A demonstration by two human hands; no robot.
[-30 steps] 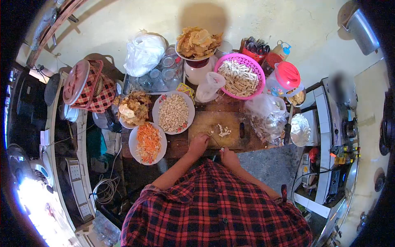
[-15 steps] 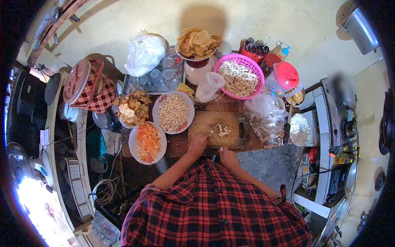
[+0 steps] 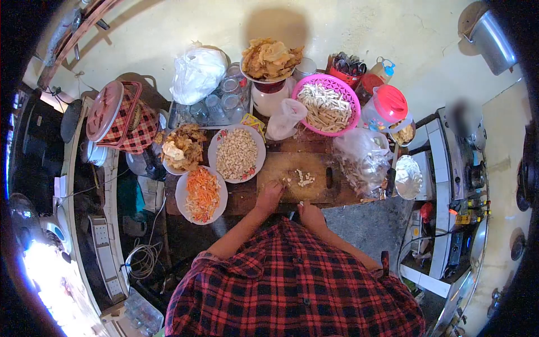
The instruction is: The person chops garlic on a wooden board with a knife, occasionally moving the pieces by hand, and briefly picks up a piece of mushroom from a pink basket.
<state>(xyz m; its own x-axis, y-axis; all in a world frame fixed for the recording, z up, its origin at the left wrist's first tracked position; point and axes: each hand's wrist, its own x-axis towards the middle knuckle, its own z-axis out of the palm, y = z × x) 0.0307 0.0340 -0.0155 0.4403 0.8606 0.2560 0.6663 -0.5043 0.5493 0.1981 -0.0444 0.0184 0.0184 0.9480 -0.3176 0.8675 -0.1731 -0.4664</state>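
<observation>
While left hand (image 3: 270, 195) rests at board's (image 3: 269, 165) near edge, fingers curled, cannot tell whether pinching anything, right hand (image 3: 310, 215) is closed round pale handle (image 3: 301, 204), blade too blurred to make out. White cubes (image 3: 305, 178) lie on board, just beyond hands. Cube plate (image 3: 213, 150) sits left of board, carrot plate (image 3: 223, 196) nearer; pink basket (image 3: 357, 106) beyond board, plastic bag (image 3: 365, 147) to right.

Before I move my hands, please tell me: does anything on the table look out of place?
Yes, the plate with orange and white shreds seems to stick out a little over the front edge of the table, so its position looks precarious.
</observation>
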